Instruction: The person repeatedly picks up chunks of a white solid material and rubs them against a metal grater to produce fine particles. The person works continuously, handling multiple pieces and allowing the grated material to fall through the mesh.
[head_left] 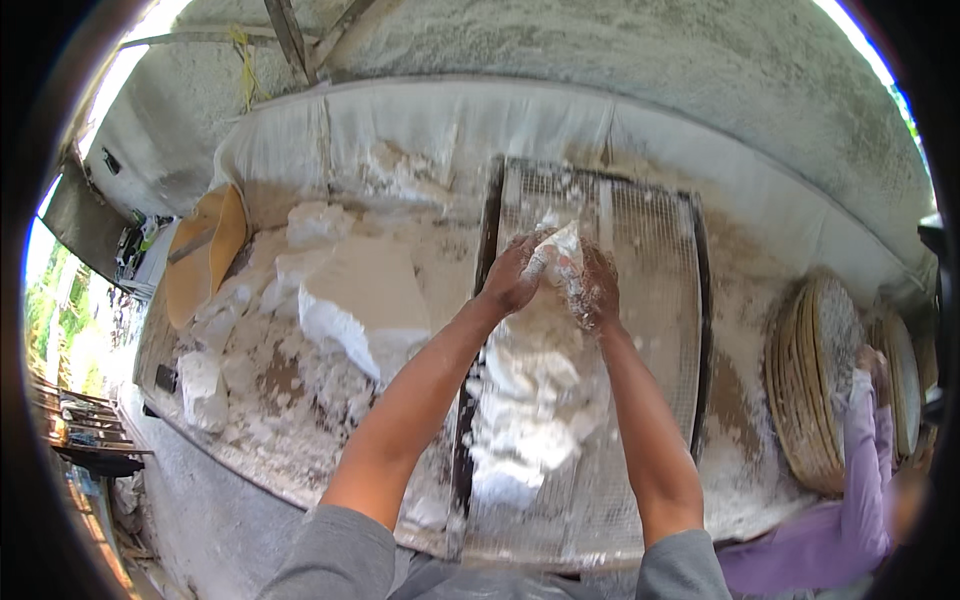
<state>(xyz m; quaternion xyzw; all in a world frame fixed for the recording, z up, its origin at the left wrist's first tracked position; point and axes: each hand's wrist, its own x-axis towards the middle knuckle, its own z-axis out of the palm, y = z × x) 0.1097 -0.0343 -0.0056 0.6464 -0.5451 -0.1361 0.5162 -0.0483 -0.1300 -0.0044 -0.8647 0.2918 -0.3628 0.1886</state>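
Over a wire mesh screen [650, 330] with dark side rails, both hands come together around a white, crumbly lump [565, 243]. My left hand [513, 275] grips it from the left. White powder coats my right hand [597, 285], which presses on the lump's other side; some of its fingers are hidden. Below my hands, broken white chunks [530, 400] lie heaped on the left half of the mesh. Left of the screen sits a large white slab [365, 285] with a broken edge, amid loose crumbs and powder.
A curved tan scoop-like sheet [208, 250] leans at the far left. Round, flat trays [810, 380] stand stacked on edge at the right. There, a co-worker's purple sleeve [835, 535] and hand [872, 368] reach in. White sheeting [400, 120] lines the back wall.
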